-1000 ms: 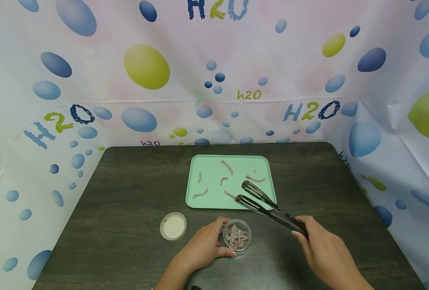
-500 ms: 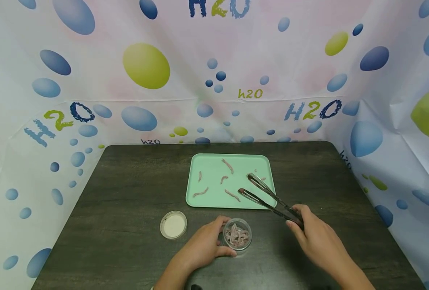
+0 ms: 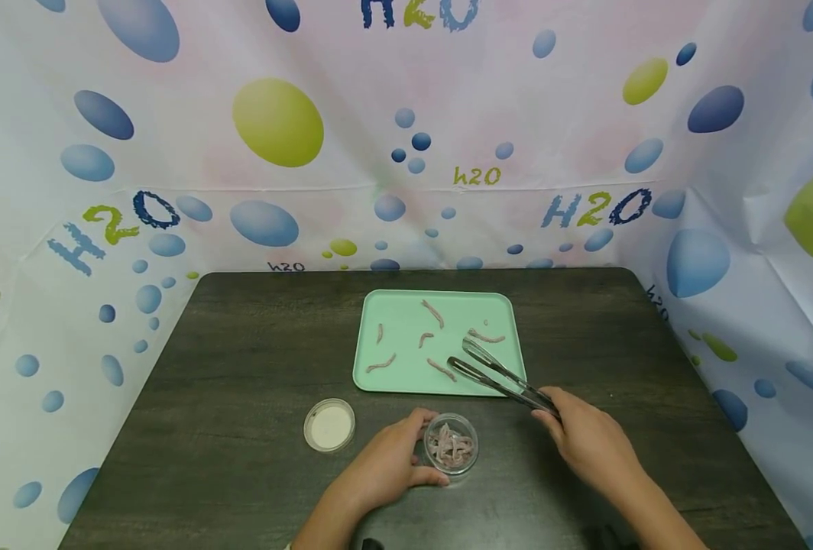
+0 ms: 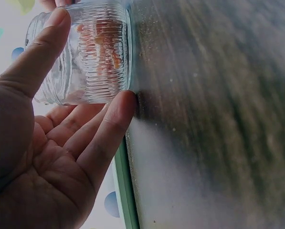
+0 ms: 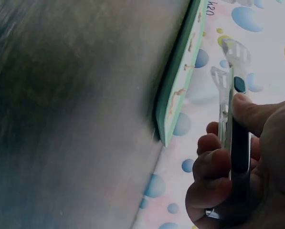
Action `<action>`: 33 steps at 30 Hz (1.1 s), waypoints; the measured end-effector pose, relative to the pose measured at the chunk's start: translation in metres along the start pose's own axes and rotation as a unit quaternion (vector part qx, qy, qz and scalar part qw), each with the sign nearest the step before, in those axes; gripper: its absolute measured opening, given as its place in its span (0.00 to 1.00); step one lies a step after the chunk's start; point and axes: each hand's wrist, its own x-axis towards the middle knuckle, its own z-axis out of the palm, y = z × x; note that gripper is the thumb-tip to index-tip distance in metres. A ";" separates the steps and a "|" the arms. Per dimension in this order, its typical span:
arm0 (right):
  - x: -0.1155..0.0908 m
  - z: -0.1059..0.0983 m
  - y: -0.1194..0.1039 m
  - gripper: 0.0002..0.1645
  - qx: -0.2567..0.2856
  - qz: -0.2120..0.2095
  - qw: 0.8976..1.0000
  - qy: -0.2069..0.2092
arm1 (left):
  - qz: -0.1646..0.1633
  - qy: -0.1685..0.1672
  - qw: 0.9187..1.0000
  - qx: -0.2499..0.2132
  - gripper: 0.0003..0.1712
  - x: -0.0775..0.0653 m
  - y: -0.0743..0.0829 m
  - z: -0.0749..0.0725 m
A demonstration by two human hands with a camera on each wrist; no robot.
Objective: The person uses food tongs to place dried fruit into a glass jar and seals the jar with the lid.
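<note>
My left hand (image 3: 389, 462) holds a small clear glass jar (image 4: 101, 57) upright on the dark table, thumb and fingers on its sides. Inside the jar lies a heap of pinkish worm-like strips (image 3: 451, 446). My right hand (image 3: 588, 439) grips a pair of tongs (image 5: 240, 136) by the handles. The tongs' slotted tips are apart with nothing between them, over the right part of a mint-green tray (image 3: 396, 305). Several similar strips lie spread on the tray, one long strip (image 3: 441, 370) just left of the tips and another (image 3: 486, 336) beyond them.
A round pale lid (image 3: 328, 425) lies on the dark wooden table (image 3: 241, 344) left of my left hand. Behind the table and at its sides hangs a white sheet (image 3: 358, 92) with coloured dots. A small dark object (image 3: 372, 544) shows at the front edge.
My right hand has moved forward and left with the tongs. Their tips have come slightly closer together. My left hand stays on the jar.
</note>
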 end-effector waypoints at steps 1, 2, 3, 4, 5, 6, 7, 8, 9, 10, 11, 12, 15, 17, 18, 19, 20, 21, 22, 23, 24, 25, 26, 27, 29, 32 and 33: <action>0.000 0.002 0.000 0.25 -0.004 -0.001 1.000 0.004 | -0.001 0.000 1.000 0.000 0.48 0.000 0.000 0.000; 0.001 0.003 0.000 0.24 -0.008 -0.001 1.000 0.008 | -0.001 -0.001 1.000 0.001 0.48 0.000 0.000 0.000; 0.001 0.005 0.001 0.23 -0.013 -0.002 1.000 0.012 | -0.003 -0.002 1.000 0.002 0.48 0.000 0.000 0.000; 0.001 0.007 0.001 0.23 -0.016 -0.003 1.000 0.016 | -0.003 -0.003 1.000 0.002 0.48 0.001 0.000 0.000; 0.001 0.008 0.002 0.23 -0.019 -0.004 1.000 0.020 | -0.005 -0.004 1.000 0.002 0.48 0.001 0.000 0.000; 0.001 0.009 0.002 0.24 -0.022 -0.006 0.999 0.023 | -0.006 -0.005 1.000 0.001 0.48 0.001 0.000 0.000; 0.001 0.010 0.002 0.24 -0.026 -0.009 0.999 0.027 | -0.007 -0.006 1.000 0.000 0.48 0.001 0.000 0.000; 0.001 0.011 0.003 0.24 -0.030 -0.012 0.999 0.031 | -0.008 -0.007 1.000 -0.001 0.48 0.001 0.000 0.000; 0.001 0.012 0.003 0.25 -0.033 -0.014 0.999 0.033 | -0.007 -0.007 1.000 -0.001 0.48 0.001 0.000 0.000; 0.001 0.012 0.003 0.25 -0.037 -0.017 0.999 0.034 | -0.008 -0.007 1.000 0.000 0.48 0.001 0.000 0.000; 0.001 0.013 0.003 0.25 -0.041 -0.020 0.998 0.036 | -0.008 -0.007 1.000 0.000 0.49 0.001 0.000 0.000; 0.001 0.013 0.002 0.25 -0.044 -0.024 0.998 0.039 | -0.008 -0.007 1.000 0.000 0.49 0.000 0.000 0.000; 0.001 0.015 0.001 0.24 -0.053 -0.031 0.997 0.044 | -0.009 -0.005 1.000 0.000 0.49 0.000 0.000 0.000; 0.001 0.015 0.000 0.24 -0.059 -0.036 0.996 0.050 | -0.011 -0.005 1.000 -0.002 0.49 0.000 0.000 0.000; 0.002 0.016 0.000 0.24 -0.063 -0.038 0.996 0.055 | -0.011 -0.006 1.000 -0.002 0.49 0.000 0.000 0.000; 0.002 0.016 0.000 0.23 -0.067 -0.040 0.995 0.059 | -0.010 -0.005 1.000 -0.001 0.49 0.000 0.000 0.000; 0.002 0.016 0.000 0.23 -0.071 -0.043 0.994 0.065 | -0.010 -0.005 1.000 -0.001 0.49 0.000 -0.001 0.000; 0.002 0.016 -0.001 0.22 -0.075 -0.046 0.994 0.071 | -0.010 -0.004 1.000 -0.001 0.49 0.000 -0.001 0.000; 0.003 0.016 -0.001 0.21 -0.079 -0.050 0.993 0.078 | -0.010 -0.005 1.000 -0.002 0.48 0.000 -0.001 0.000; 0.003 0.017 -0.001 0.20 -0.084 -0.053 0.991 0.084 | -0.009 -0.004 1.000 -0.001 0.48 0.000 -0.001 0.000; 0.003 0.017 -0.001 0.19 -0.087 -0.057 0.991 0.090 | -0.009 -0.004 1.000 -0.001 0.48 0.000 -0.001 0.000; 0.003 0.017 -0.001 0.18 -0.090 -0.060 0.990 0.095 | -0.009 -0.004 1.000 -0.002 0.48 0.000 0.000 0.000; 0.003 0.018 -0.001 0.18 -0.094 -0.064 0.988 0.101 | -0.010 -0.004 1.000 -0.002 0.48 0.000 0.000 0.000; 0.003 0.018 -0.001 0.17 -0.096 -0.067 0.987 0.106 | -0.011 -0.004 1.000 -0.002 0.48 -0.001 0.000 0.000; 0.002 0.019 -0.001 0.16 -0.100 -0.070 0.986 0.114 | -0.011 -0.004 1.000 -0.001 0.48 0.000 0.000 0.000; 0.002 0.020 -0.001 0.15 -0.105 -0.071 0.984 0.122 | -0.013 -0.005 1.000 -0.001 0.48 0.000 0.000 0.000; 0.002 0.020 -0.002 0.15 -0.104 -0.070 0.984 0.122 | -0.013 -0.006 1.000 -0.002 0.48 0.000 0.000 0.000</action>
